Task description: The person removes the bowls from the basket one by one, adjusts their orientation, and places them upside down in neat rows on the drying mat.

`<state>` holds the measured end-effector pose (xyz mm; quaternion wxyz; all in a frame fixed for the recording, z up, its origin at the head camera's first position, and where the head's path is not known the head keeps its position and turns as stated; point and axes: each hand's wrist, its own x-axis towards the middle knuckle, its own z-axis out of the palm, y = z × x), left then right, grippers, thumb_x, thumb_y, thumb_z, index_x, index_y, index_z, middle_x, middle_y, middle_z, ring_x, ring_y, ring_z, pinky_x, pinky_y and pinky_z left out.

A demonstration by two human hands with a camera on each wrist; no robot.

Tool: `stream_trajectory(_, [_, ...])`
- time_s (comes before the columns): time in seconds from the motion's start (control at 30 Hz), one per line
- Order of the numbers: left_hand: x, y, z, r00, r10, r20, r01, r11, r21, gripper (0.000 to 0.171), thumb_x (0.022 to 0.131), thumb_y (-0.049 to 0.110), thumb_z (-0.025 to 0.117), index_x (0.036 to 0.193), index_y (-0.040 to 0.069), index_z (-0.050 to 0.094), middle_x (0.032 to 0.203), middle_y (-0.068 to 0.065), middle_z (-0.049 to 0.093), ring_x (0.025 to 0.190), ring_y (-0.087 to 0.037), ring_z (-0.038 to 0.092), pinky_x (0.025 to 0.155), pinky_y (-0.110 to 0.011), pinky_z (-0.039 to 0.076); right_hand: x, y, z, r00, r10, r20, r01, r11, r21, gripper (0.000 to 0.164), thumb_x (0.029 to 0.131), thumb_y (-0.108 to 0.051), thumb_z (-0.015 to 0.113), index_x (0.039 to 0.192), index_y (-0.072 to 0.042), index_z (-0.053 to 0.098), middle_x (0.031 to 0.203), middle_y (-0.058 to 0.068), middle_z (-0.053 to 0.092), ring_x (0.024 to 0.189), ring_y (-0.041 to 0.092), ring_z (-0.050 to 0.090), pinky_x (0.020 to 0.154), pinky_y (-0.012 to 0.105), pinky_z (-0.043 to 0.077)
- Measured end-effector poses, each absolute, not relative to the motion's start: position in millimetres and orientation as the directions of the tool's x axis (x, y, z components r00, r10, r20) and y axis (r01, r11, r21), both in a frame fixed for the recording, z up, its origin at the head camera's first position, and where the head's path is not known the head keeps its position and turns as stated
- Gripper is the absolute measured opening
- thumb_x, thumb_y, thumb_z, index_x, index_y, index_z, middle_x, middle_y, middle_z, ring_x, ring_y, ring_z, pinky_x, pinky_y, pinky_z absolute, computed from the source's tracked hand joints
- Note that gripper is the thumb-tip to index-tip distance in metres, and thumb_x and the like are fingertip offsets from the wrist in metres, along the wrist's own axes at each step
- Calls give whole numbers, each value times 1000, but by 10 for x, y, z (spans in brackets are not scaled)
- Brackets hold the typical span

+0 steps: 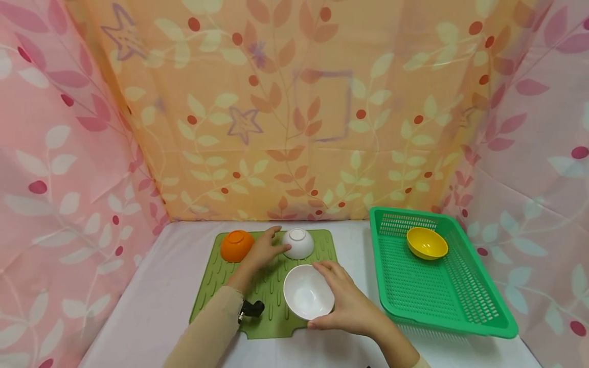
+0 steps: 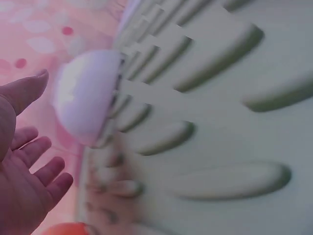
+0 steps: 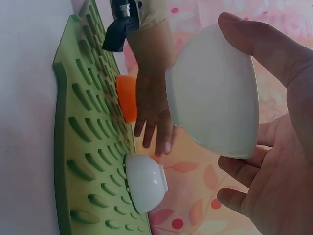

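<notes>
My right hand (image 1: pixel 352 301) grips a white bowl (image 1: pixel 308 294) by its rim, thumb on one side and fingers on the other, its hollow turned up toward the head camera. In the right wrist view this bowl (image 3: pixel 215 93) hangs above the mat. My left hand (image 1: pixel 264 250) reaches over the green ridged mat (image 1: pixel 271 286) with fingers spread, holding nothing. It is between an upside-down orange bowl (image 1: pixel 236 246) and an upside-down white bowl (image 1: pixel 299 244). In the left wrist view the white bowl (image 2: pixel 85 98) stands a little apart from the fingers.
To the right, a green perforated basket (image 1: pixel 391 301) stands on the white tablecloth (image 1: pixel 156 286). It holds a yellow bowl (image 1: pixel 427 243). A patterned orange curtain (image 1: pixel 294 168) hangs behind the table, with pink curtains (image 1: pixel 60 204) at the sides.
</notes>
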<state>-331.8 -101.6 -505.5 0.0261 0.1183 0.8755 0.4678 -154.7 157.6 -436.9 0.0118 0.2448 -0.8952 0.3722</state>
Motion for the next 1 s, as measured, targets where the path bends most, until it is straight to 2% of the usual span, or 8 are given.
stream_trajectory(0.1, [-3224, -1062, -4872, -967, 240, 85, 199, 501, 842, 76, 91, 32, 79, 155, 10, 44, 158, -14, 46, 144, -41, 43, 113, -62, 39, -1561, 1585, -4387, -883, -420, 208, -444, 607, -659, 121, 57, -72, 89, 156, -22, 41, 151, -7, 39, 136, 19, 42, 103, 54, 48])
stream_trajectory(0.33, [-2888, -1252, -4473, -950, 289, 118, 257, 510, 821, 71, 92, 45, 75, 153, 19, 48, 157, -8, 47, 146, -35, 40, 115, -63, 36, -1585, 1582, -4402, -882, -417, 219, -449, 608, -654, 122, 56, -72, 89, 156, -23, 40, 151, -5, 38, 137, 20, 42, 105, 56, 46])
stream_trajectory(0.47, [-2659, -1382, -4319, -931, 336, 141, 306, 514, 801, 64, 94, 38, 75, 151, 19, 51, 155, -8, 49, 146, -34, 41, 117, -60, 35, -1579, 1570, -4383, -882, -422, 210, -447, 610, -654, 124, 56, -71, 90, 157, -20, 40, 152, -3, 38, 139, 22, 40, 107, 56, 44])
stream_trajectory(0.6, [-2429, -1461, -4253, -926, 355, 131, 304, 492, 816, 62, 93, 39, 76, 149, 23, 53, 153, -9, 51, 142, -39, 45, 115, -60, 38, -1583, 1566, -4352, -874, -429, 227, -467, 617, -633, 124, 56, -72, 89, 156, -18, 40, 152, -3, 39, 140, 23, 39, 108, 56, 44])
stream_trajectory(0.73, [-2214, -1499, -4250, -930, 347, 119, 283, 471, 836, 60, 92, 43, 76, 147, 30, 55, 150, -5, 54, 134, -42, 51, 109, -62, 43, -1605, 1561, -4322, -868, -433, 245, -483, 616, -622, 123, 56, -70, 90, 156, -17, 41, 152, -3, 39, 141, 21, 39, 108, 55, 44])
stream_trajectory(1.0, [-1958, -1485, -4351, -931, 353, 87, 259, 474, 841, 56, 91, 40, 78, 143, 28, 59, 145, -2, 59, 128, -33, 57, 108, -59, 45, -1626, 1563, -4287, -868, -422, 263, -485, 603, -633, 121, 55, -57, 97, 155, -18, 43, 151, -7, 39, 139, 18, 39, 106, 53, 47])
